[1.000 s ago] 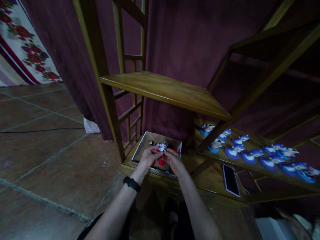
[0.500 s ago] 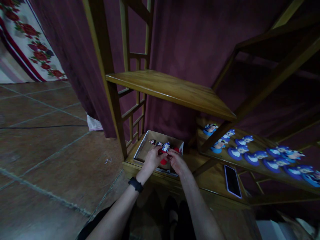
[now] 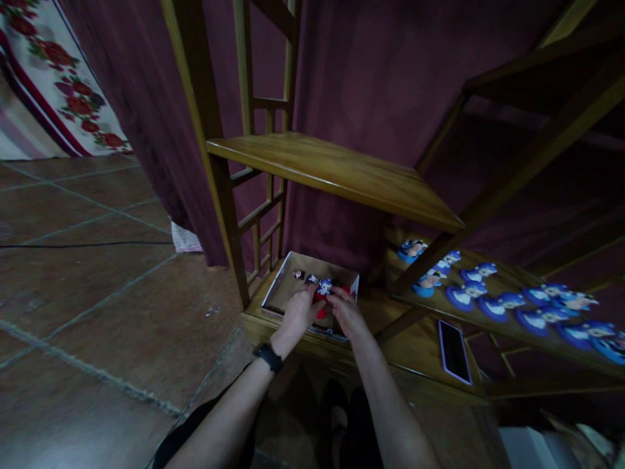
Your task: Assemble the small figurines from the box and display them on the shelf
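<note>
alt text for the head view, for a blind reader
The left hand and right hand hold a small figurine over an open box on a low wooden shelf. A phone lies right of it, below rows of blue figurines.

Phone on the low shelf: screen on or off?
Off, as far as it shows: the phone lies flat, face up, its screen uniformly dark.

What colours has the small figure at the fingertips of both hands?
Blue and white figure; head view.

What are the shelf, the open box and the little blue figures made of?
Shelf: wood, visible grain, soft varnished sheen. Open box: likely cardboard, thin pale-edged walls, dull brown inside. Blue figures: perhaps moulded plastic or rubber, smooth bright colours; too small to be sure.
</note>
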### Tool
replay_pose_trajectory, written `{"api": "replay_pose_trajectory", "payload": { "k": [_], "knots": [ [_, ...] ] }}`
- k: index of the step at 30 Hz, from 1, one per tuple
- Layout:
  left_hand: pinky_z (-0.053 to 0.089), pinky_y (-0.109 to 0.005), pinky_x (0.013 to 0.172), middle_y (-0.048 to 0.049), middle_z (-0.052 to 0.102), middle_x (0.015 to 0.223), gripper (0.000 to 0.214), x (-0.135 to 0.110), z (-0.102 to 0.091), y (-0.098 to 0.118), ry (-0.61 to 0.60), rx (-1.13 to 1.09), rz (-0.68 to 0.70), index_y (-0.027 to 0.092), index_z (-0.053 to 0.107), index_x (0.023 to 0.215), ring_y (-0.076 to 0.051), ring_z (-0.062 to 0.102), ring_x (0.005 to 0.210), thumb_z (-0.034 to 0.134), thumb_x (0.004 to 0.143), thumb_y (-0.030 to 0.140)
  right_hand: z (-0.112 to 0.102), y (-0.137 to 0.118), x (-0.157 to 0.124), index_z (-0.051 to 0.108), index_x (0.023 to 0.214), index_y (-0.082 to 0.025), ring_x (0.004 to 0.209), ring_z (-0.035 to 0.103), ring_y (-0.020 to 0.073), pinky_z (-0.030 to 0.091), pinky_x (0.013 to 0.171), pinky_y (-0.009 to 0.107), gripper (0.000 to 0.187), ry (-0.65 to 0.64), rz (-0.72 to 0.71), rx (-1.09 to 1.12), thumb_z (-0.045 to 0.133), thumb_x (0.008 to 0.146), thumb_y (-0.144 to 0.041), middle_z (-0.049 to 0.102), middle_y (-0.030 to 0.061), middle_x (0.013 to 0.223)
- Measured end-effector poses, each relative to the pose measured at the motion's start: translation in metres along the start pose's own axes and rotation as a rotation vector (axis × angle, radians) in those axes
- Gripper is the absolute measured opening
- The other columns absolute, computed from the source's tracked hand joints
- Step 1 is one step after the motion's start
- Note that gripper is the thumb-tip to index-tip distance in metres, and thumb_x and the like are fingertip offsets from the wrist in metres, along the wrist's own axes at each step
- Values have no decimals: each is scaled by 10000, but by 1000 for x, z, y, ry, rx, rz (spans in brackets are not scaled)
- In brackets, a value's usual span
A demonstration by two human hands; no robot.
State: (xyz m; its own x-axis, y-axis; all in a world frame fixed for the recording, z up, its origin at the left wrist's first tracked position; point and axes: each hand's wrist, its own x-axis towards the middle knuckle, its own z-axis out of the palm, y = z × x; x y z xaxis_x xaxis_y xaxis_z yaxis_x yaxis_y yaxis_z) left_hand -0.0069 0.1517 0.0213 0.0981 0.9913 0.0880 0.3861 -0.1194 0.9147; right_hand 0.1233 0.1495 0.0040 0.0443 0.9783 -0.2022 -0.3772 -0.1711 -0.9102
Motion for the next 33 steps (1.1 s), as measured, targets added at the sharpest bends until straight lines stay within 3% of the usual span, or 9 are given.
{"api": "replay_pose_trajectory", "payload": {
  "k": [3, 7, 15, 28, 33],
  "knots": [
    [359, -296, 839, -118, 545, 1137, 363, -7, 1, 5, -34, 127, 34, 205, 568, 1045, -258, 536, 984, 622, 688, 239, 0, -2, 0, 609, 835, -188, 688, 594, 140, 474, 629, 265, 269, 20, -12, -43, 645, 570, -228, 654, -3, 771],
    [357, -306, 857, -155, 539, 1104, 365, -12, 3, 8, -64, 257, 131, 169, 523, 1117, -259, 527, 992, 541, 758, 236, 2, -3, -1, 604, 842, -195, 674, 585, 132, 474, 622, 259, 286, 35, -29, -52, 626, 557, -190, 652, -13, 773],
    [343, -367, 887, -193, 510, 1122, 447, -13, 8, 4, -92, 589, 408, 109, 414, 1234, -272, 483, 1046, 395, 788, 77, -2, 0, -2, 591, 877, -202, 674, 582, 137, 476, 611, 258, 293, 36, -38, -65, 595, 584, -208, 653, -15, 788],
    [406, -356, 810, -183, 503, 1129, 442, -25, 14, 7, -58, 855, 564, 92, 380, 1242, -238, 515, 996, 338, 804, 52, -9, 8, -10, 611, 917, -214, 798, 586, 160, 470, 722, 285, 385, 113, -87, -78, 623, 533, -193, 660, -15, 863],
    [418, -339, 810, -174, 499, 1171, 489, -35, 15, 4, -71, 724, 531, 120, 383, 1254, -234, 517, 1018, 376, 774, 30, -9, 10, -21, 615, 890, -213, 769, 597, 158, 484, 688, 283, 363, 123, -72, -10, 627, 530, -168, 659, -6, 879]
  ]
}}
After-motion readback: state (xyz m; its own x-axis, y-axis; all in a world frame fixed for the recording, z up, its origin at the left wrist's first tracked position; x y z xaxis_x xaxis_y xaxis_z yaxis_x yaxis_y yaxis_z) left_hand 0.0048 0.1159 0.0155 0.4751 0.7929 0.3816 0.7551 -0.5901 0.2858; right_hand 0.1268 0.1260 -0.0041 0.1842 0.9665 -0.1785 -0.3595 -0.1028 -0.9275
